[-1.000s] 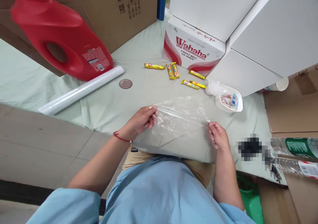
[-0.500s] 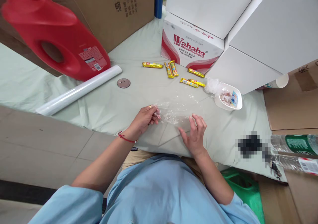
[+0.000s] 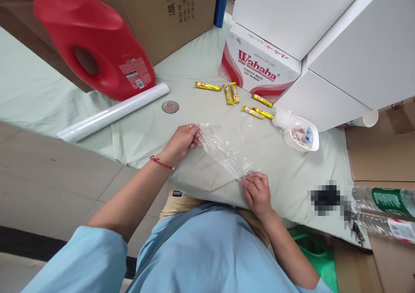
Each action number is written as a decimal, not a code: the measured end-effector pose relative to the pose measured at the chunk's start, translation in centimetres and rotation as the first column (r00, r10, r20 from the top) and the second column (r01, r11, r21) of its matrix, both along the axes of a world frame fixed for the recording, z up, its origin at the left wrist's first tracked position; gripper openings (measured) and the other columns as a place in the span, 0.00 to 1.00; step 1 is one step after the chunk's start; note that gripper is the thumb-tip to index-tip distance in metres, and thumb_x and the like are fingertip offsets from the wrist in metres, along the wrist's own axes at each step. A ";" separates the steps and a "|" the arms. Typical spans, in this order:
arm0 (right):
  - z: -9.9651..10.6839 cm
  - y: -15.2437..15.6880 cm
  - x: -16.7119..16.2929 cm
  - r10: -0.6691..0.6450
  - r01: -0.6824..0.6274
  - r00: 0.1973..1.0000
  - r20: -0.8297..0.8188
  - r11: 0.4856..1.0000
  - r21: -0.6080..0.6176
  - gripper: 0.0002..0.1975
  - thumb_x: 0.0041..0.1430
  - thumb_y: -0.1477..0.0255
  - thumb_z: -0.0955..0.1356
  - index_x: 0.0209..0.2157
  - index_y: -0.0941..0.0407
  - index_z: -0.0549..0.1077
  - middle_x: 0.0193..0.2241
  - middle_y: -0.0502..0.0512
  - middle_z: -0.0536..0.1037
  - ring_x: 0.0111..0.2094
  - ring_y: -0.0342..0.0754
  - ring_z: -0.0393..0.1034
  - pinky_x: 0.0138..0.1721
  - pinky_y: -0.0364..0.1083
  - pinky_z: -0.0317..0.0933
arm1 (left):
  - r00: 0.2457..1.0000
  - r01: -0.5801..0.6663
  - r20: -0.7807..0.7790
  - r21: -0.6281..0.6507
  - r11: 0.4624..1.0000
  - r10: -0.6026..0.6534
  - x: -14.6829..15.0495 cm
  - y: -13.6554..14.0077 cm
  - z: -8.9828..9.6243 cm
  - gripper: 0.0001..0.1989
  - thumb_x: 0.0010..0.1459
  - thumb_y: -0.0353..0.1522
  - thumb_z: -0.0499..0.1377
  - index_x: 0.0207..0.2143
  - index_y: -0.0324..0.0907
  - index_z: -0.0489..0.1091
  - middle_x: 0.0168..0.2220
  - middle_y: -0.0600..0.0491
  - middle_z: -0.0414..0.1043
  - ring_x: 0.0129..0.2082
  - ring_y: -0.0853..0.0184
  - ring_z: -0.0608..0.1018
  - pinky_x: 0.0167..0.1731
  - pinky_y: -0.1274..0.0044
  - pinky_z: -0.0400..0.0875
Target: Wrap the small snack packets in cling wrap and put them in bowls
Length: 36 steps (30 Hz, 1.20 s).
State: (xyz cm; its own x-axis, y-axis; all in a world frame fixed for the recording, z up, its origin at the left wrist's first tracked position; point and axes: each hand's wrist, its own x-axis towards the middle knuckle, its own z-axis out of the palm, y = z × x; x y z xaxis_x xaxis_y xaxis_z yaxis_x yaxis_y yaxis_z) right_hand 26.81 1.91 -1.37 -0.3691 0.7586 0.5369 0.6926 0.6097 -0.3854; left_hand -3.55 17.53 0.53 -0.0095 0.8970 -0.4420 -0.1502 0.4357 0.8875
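Between my hands stretches a thin sheet of clear plastic film (image 3: 223,150), creased along the edge nearest me. My left hand (image 3: 185,140) pinches its left end, with a red string bracelet around that wrist. Lower down and to the right, my right hand (image 3: 257,193) is closed on the other end. Beyond the film lie several small yellow wrapped snack bars, among them a single bar (image 3: 208,86) at the left and an upright pair (image 3: 231,93). A round, dark metallic disc (image 3: 170,107) rests on the cloth above my left hand.
A long white roll (image 3: 113,113) lies at the left beside a big red jug (image 3: 103,46). At the back stands a Wahaha water carton (image 3: 259,66). On the right are a white bowl (image 3: 288,142) holding wrappers and plastic bottles (image 3: 389,198).
My right hand has gone from open fingers to gripping the film and moved down towards me. My left hand has shifted slightly up and left, and the film is now stretched diagonally.
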 end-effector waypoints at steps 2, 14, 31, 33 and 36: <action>-0.4 -1.2 -0.5 -0.014 0.014 1.000 0.013 1.000 -0.017 0.15 0.67 0.83 0.68 0.49 0.52 0.80 0.37 0.57 0.78 0.48 0.55 0.69 0.48 0.58 0.72 | 1.000 0.002 0.000 -0.015 1.000 -0.002 0.1 0.8 0.0 0.11 0.63 0.34 0.62 0.28 0.40 0.69 0.22 0.53 0.73 0.18 0.73 0.73 0.16 0.82 0.57; -0.9 -2.0 -4.2 0.029 -0.031 0.996 0.081 0.999 0.020 0.27 0.66 0.86 0.66 0.60 0.49 0.79 0.36 0.56 0.74 0.48 0.54 0.67 0.53 0.54 0.71 | 0.988 -0.138 0.074 0.078 0.987 0.132 0.9 2.5 -0.7 0.07 0.58 0.27 0.62 0.32 0.42 0.65 0.26 0.57 0.73 0.22 0.74 0.77 0.20 0.84 0.61; -2.2 -1.1 -6.0 -0.026 0.060 0.948 0.318 0.993 -0.098 0.29 0.66 0.84 0.68 0.61 0.42 0.78 0.37 0.56 0.72 0.49 0.55 0.64 0.54 0.55 0.61 | 0.739 0.614 -0.660 0.576 0.540 -0.136 4.1 -6.4 3.4 0.16 0.68 0.43 0.59 0.53 0.49 0.76 0.53 0.47 0.78 0.60 0.53 0.74 0.68 0.58 0.60; -2.4 -0.9 -6.5 -0.021 0.058 0.937 0.350 0.994 -0.095 0.24 0.66 0.83 0.69 0.56 0.43 0.81 0.39 0.57 0.72 0.49 0.56 0.62 0.51 0.54 0.60 | 0.640 0.738 -0.747 0.532 0.415 -0.180 5.0 -7.2 2.7 0.21 0.65 0.46 0.62 0.58 0.52 0.75 0.59 0.46 0.76 0.66 0.49 0.70 0.73 0.53 0.49; -2.3 -0.7 -7.0 -0.018 0.054 0.933 0.359 0.994 -0.091 0.22 0.66 0.82 0.69 0.53 0.43 0.82 0.41 0.58 0.73 0.49 0.57 0.61 0.49 0.53 0.59 | 0.617 0.682 -0.785 0.499 0.534 -0.054 5.8 -7.9 0.5 0.27 0.63 0.44 0.64 0.63 0.49 0.72 0.65 0.41 0.69 0.67 0.46 0.68 0.69 0.51 0.56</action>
State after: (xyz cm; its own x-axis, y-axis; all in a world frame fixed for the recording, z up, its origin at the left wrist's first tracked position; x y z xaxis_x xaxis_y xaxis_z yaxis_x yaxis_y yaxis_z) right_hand 19.82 1.19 -3.68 -0.4942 0.8168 0.2976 0.8160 0.5539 -0.1651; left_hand 2.24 9.59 0.99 0.4327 0.8523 0.2938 0.5529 -0.5083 0.6603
